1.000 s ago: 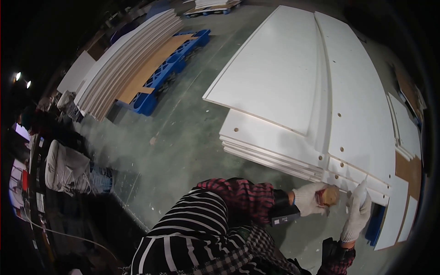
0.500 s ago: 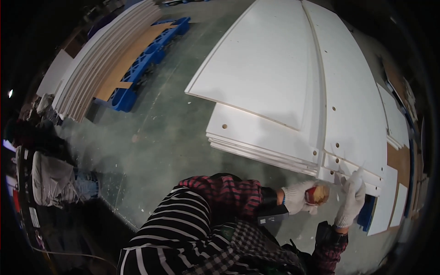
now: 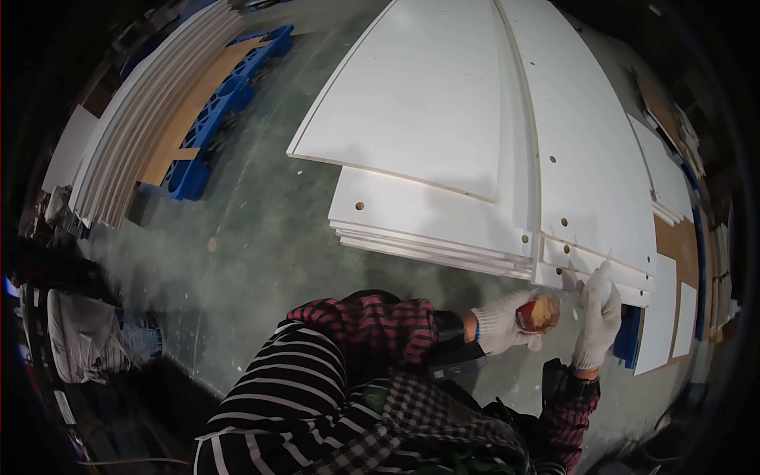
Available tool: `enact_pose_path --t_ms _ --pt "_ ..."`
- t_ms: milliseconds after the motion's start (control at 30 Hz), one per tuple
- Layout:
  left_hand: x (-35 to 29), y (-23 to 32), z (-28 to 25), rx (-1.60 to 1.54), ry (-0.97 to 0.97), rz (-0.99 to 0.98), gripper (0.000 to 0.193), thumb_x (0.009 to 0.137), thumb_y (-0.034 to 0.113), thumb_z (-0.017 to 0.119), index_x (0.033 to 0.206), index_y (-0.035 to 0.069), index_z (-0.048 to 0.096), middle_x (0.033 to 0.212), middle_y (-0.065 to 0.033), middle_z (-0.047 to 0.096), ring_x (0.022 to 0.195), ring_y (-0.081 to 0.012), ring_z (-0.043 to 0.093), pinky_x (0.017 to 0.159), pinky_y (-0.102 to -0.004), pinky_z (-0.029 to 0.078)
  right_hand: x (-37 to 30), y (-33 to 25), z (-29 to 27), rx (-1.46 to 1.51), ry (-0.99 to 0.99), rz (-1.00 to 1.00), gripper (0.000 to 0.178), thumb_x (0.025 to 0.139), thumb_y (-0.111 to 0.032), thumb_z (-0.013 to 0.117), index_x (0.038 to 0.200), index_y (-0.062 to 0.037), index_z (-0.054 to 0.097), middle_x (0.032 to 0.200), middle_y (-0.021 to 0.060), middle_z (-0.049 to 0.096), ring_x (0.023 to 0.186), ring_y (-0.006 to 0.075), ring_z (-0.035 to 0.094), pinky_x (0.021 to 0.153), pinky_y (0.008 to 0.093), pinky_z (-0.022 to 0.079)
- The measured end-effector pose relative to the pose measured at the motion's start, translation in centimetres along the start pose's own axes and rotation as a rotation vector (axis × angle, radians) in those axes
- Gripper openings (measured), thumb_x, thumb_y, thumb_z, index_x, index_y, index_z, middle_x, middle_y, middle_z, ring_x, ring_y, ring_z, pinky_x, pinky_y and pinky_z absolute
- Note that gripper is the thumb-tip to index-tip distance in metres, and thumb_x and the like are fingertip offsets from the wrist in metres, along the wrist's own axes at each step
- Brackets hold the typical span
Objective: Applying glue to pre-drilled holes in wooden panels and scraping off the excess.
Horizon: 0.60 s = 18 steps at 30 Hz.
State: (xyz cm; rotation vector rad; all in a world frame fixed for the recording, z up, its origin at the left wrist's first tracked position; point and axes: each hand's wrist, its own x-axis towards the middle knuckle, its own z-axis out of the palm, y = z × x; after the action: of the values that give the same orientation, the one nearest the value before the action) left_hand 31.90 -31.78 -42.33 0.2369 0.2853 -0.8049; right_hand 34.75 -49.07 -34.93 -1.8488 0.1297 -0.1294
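My left hand (image 3: 507,323), in a white knit glove, is closed around a rounded container (image 3: 537,314) with red and tan colouring; its exact kind is not clear. To its right, my gloved right hand (image 3: 598,328) grips a white squeeze bottle (image 3: 601,283) whose narrow tip points away from me. That bottle is at the near edge of a white board (image 3: 590,182) with several round holes. Whether its tip touches the board I cannot tell. Beside it, another white panel (image 3: 412,95) overlaps a stack of white boards (image 3: 427,207).
A tall stack of pale boards (image 3: 142,127) leans over a blue plastic pallet (image 3: 214,131) at the far left. Part of a blue pallet (image 3: 629,336) shows under the right boards. Brown and white panels (image 3: 666,305) lie farther right. A plastic-wrapped object (image 3: 83,336) stands at left.
The whole view has shifted, so the boards and both hands appear farther left and higher. Both hands keep their hold, and their places relative to the boards look nearly the same.
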Motion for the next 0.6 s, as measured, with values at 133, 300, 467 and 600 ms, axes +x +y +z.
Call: enact_pose_path --t_ms 133,300,467,600 --pt "0.1 -0.4 0.1 0.233 -0.035 0.092 0.045 0.1 0.039 0.042 0.127 0.002 0.048 0.121 -0.009 0.056 0.107 -0.0208 0.058 0.095 -0.0352 0.047 -0.4 -0.3 -0.1 -0.039 0.043 -0.048 0.038 0.092 -0.014 0.06 0.123 0.0054 0.052 0.108 0.0078 0.06 0.092 0.0129 0.059 0.081 0.0261 0.047" --pt "0.1 0.0 -0.7 0.251 -0.047 0.195 0.043 0.101 0.035 0.042 0.127 0.002 0.047 0.121 -0.0099 0.055 0.111 -0.0226 0.055 0.097 -0.0386 0.046 -0.6 -2.9 1.9 -0.109 -0.038 -0.084 0.032 0.091 -0.018 0.064 0.115 0.0022 0.06 0.093 0.0008 0.062 0.076 0.0065 0.052 0.069 0.0209 0.044" --pt "-1.2 0.5 1.2 0.526 -0.106 0.299 0.036 0.098 0.01 0.048 0.132 0.0 0.04 0.126 -0.0116 0.05 0.113 -0.023 0.053 0.1 -0.0403 0.047 -0.7 -2.6 1.8 -0.19 -0.034 -0.031 0.034 0.09 -0.022 0.066 0.113 0.0025 0.063 0.095 0.0041 0.065 0.083 0.0081 0.056 0.074 0.0223 0.046" --pt "-1.0 0.9 0.5 -0.002 -0.09 0.117 0.041 0.094 0.001 0.051 0.133 0.001 0.039 0.127 -0.0109 0.048 0.113 -0.022 0.053 0.1 -0.0387 0.047 -0.7 -3.8 2.4 -0.205 -0.087 -0.022 0.034 0.091 -0.025 0.065 0.111 0.0014 0.065 0.096 0.0079 0.069 0.088 0.0115 0.061 0.08 0.0253 0.049"
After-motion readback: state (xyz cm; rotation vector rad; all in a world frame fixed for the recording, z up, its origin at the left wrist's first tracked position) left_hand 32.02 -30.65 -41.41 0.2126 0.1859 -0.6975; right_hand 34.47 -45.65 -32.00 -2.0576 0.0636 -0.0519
